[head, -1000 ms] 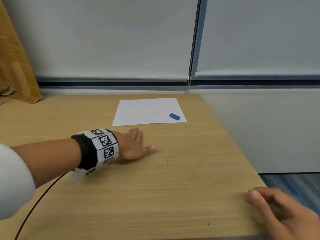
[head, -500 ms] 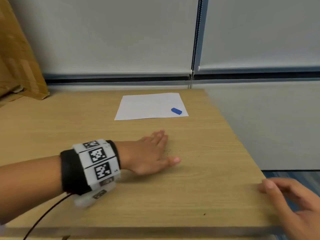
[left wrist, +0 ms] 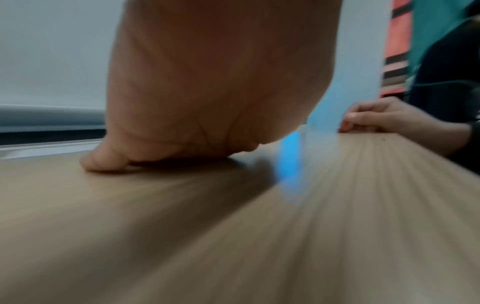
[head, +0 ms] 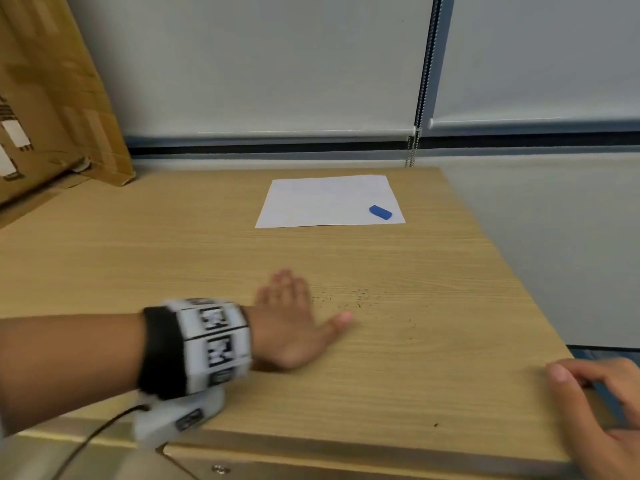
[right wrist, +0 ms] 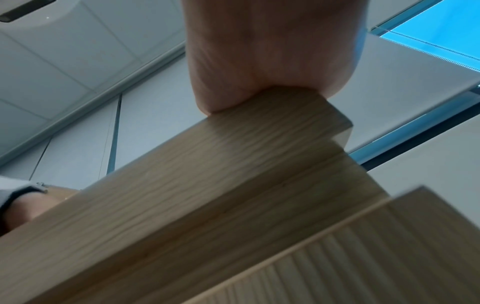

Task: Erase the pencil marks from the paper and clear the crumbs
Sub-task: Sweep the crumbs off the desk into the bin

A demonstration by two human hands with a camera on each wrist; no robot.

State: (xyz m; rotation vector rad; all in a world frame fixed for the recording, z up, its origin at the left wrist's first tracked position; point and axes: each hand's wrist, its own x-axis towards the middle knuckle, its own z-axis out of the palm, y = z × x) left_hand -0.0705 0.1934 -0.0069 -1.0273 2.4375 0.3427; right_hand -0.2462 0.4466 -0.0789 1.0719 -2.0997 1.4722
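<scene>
A white sheet of paper (head: 329, 200) lies at the far side of the wooden table (head: 433, 358), with a blue eraser (head: 380, 212) on its near right corner. Dark eraser crumbs (head: 360, 297) are scattered on the bare wood nearer to me. My left hand (head: 291, 323) lies flat on the table just left of the crumbs, fingers straight, thumb out; in the left wrist view its edge (left wrist: 103, 162) presses on the wood. My right hand (head: 595, 403) rests at the table's near right corner, fingers loosely curled just past the edge, holding nothing.
A folded cardboard box (head: 52, 109) leans against the wall at the far left. Grey roller blinds with a bead chain (head: 419, 109) hang behind the table. The table's right edge (head: 512, 271) drops off to the floor. A cable (head: 86, 441) trails from my left wrist.
My left hand has slid along the table toward me and to the right, with crumbs now lying just beyond its fingers. My right hand has stayed at the table's corner.
</scene>
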